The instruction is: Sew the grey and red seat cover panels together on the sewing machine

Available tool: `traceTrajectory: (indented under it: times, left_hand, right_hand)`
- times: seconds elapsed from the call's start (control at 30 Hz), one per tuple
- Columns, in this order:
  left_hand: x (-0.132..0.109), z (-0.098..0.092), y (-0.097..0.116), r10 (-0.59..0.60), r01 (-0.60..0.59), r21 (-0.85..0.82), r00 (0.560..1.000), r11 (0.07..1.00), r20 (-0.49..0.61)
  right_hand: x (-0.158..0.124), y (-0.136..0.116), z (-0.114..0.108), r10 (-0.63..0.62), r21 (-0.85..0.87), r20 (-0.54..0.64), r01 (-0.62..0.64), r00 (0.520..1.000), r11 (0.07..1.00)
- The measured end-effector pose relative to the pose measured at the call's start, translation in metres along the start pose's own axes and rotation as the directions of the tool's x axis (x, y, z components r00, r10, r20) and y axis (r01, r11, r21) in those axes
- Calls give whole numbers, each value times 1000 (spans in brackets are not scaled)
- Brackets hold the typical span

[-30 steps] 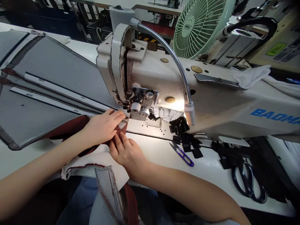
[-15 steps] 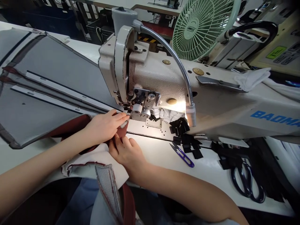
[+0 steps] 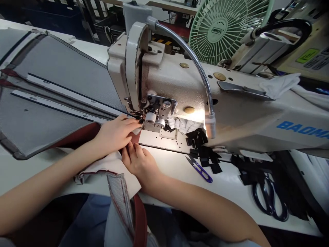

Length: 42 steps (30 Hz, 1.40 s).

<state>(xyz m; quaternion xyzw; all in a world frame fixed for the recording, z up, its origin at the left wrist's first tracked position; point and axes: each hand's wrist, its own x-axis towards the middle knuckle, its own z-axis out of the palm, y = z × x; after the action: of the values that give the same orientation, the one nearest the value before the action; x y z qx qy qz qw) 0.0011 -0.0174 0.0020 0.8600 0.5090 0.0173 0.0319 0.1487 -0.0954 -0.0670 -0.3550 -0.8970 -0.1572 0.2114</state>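
Note:
My left hand (image 3: 115, 133) lies on a dark red and white fabric piece (image 3: 77, 136), its fingers stretched toward the presser foot (image 3: 140, 120) of the cream sewing machine (image 3: 180, 82). Just below it, my right hand (image 3: 140, 163) rests flat on the same fabric near the needle plate (image 3: 164, 140), fingers pointing up toward the left hand. A strip of grey mesh with red stitching (image 3: 119, 199) hangs off the table edge toward me.
Large grey mesh panels with white strips (image 3: 51, 89) cover the table to the left. Purple thread snips (image 3: 200, 168), black fabric tabs (image 3: 205, 154) and dark scissors (image 3: 269, 200) lie to the right. A green fan (image 3: 226, 27) stands behind the machine, whose gooseneck lamp (image 3: 209, 125) is lit.
Both hands have pushed the fabric slightly up toward the presser foot; the left fingertips now sit right at the foot. The view has shifted a little.

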Motion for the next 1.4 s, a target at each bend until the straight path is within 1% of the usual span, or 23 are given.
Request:
traceTrajectory:
  times: [0.07,0.13,0.23,0.3,0.37,0.43,0.53,0.63,0.77,0.93,1.1,1.23,1.4]
  left_hand:
    - [-7,4,1,10,-11,-23,999,1000,-49]
    - [-11,6,0,32,-36,-58,997,998,-72]
    - [-10,8,-6,75,-81,-92,995,992,-67]
    - [-6,8,-9,78,-83,-81,995,993,-53]
    - [-1,7,-9,64,-66,-55,997,996,-34]
    - [5,6,-6,46,-47,-33,999,998,-14]
    - [10,4,-1,14,-14,-3,1000,1000,-2]
    - [10,3,2,-7,7,6,1000,1000,-21]
    - [5,6,-1,-15,14,-16,998,1000,-55]
    - [7,11,-7,-10,9,-13,1000,1000,-17]
    - [10,9,-5,-5,5,7,1000,1000,-25]
    - [7,8,-3,10,-9,10,998,1000,-54]
    - [4,11,-6,44,-45,-12,996,999,-71]
  right_hand:
    - [-2,-1,0,-3,8,-9,3,1000,1000]
    - [-3,-1,-1,-9,12,-22,9,1000,1000]
    - [-3,1,-2,-22,3,-74,22,997,1000]
    - [-2,3,-2,-34,3,-79,34,996,999]
    - [0,7,-2,-52,16,-28,53,998,998]
    - [4,12,-3,-52,34,59,50,997,998]
    - [10,18,-6,-31,71,199,17,980,997]
    - [12,22,-11,-26,111,271,-4,962,994]
    - [11,24,-13,-35,139,273,-3,961,990]
    - [11,24,-11,-31,127,283,-5,959,992]
    - [14,25,-10,-5,137,310,-39,951,990]
    - [15,26,-12,-1,145,311,-46,951,988]
    - [17,27,-14,11,147,316,-60,949,987]
